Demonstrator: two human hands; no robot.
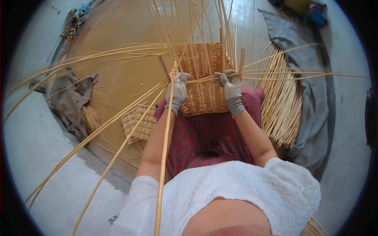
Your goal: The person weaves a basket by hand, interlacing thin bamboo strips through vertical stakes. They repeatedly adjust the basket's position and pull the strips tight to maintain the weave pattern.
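Observation:
A half-woven rattan basket (205, 98) rests at my knees, tilted so that its inside and near wall show. My left hand (178, 92), in a pale grey glove, is closed on its near left corner. At the near right corner my gloved right hand (233, 93) grips the rim, thumb along the top edge and fingers partly hidden. Long loose canes (106, 129) fan out from the basket to the left, and more rise from its far side. One thick cane (163, 169) runs past my left wrist toward me. Short corner stakes (241, 59) stand up from the basket.
Right of me a bundle of cut canes (280, 106) lies on a grey cloth (315, 102). A woven mat-like panel (138, 122) lies on the brown floor sheet at left, near a crumpled dark cloth (73, 94). Cane scraps are scattered about. Assorted items stand at the far edges.

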